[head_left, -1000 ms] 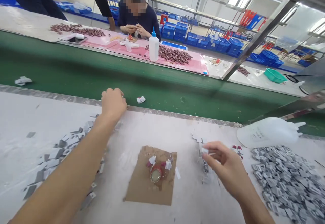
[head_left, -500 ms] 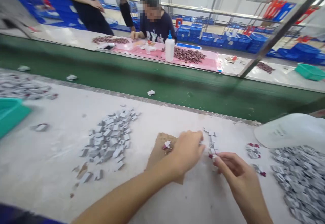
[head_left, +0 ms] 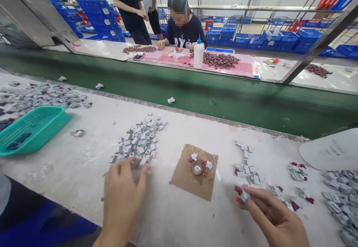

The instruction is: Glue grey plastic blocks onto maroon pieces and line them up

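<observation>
My left hand (head_left: 124,193) is at the near edge of a pile of small grey block-like pieces (head_left: 137,142), thumb and forefinger apart, touching or just above them. Between the fingertips and thumb of my right hand (head_left: 268,211) is a small grey and dark-red piece (head_left: 242,193). Just beyond that hand, a row of grey pieces (head_left: 246,165) lies on the table. Between my hands a square of brown cardboard (head_left: 179,176) bears a small round cap of glue-like liquid (head_left: 197,168) and two white and dark-red pieces (head_left: 193,158).
At left, a green basket (head_left: 56,122) stands before a heap of grey and red pieces (head_left: 56,96). A white container (head_left: 330,148) and more grey pieces (head_left: 341,198) are at right. Past the green conveyor belt (head_left: 195,103), a person (head_left: 186,30) sits working.
My left hand has moved left from beyond the cardboard to the grey pile. My right hand has drawn slightly nearer, still holding a piece. The view has turned left.
</observation>
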A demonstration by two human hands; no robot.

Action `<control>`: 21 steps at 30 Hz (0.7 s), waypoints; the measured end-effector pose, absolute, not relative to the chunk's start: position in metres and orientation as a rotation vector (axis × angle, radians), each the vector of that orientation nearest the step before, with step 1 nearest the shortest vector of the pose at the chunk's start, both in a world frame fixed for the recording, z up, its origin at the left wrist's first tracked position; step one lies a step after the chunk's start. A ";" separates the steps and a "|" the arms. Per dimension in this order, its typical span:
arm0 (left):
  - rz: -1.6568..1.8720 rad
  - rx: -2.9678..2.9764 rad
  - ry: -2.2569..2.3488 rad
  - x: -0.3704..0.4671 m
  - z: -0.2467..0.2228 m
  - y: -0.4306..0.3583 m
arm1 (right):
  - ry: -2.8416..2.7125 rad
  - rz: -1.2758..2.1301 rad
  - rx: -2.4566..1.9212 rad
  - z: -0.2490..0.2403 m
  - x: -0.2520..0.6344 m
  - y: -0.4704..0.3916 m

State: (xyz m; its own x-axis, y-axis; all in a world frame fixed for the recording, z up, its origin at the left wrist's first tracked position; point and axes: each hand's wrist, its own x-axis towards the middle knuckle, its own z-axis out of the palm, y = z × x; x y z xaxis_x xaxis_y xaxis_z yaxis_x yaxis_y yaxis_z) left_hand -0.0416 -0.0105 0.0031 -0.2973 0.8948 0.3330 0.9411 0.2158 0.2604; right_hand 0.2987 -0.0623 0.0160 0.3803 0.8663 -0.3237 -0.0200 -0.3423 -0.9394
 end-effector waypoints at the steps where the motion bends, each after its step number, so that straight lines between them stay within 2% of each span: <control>1: -0.645 -1.779 -2.381 -0.047 0.000 -0.011 | -0.757 1.149 -1.638 0.016 0.290 -0.060; 11: -0.680 -1.838 -2.393 -0.045 0.001 -0.002 | -0.540 1.551 -1.320 0.009 0.246 -0.017; 15: -0.718 -1.854 -2.411 -0.046 0.003 -0.001 | -0.772 1.445 -1.407 0.009 0.241 -0.015; 21: -1.065 -2.095 -2.477 -0.026 0.005 -0.013 | -1.279 1.179 -1.431 0.012 0.233 -0.013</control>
State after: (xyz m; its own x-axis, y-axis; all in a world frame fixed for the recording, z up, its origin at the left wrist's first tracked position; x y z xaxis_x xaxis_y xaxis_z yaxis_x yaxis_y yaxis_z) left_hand -0.0260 -0.0133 0.0047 -0.2240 0.9578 0.1801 0.7895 0.0700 0.6098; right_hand 0.2328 -0.0125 0.0124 0.0279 0.9944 -0.1017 0.1816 -0.1050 -0.9777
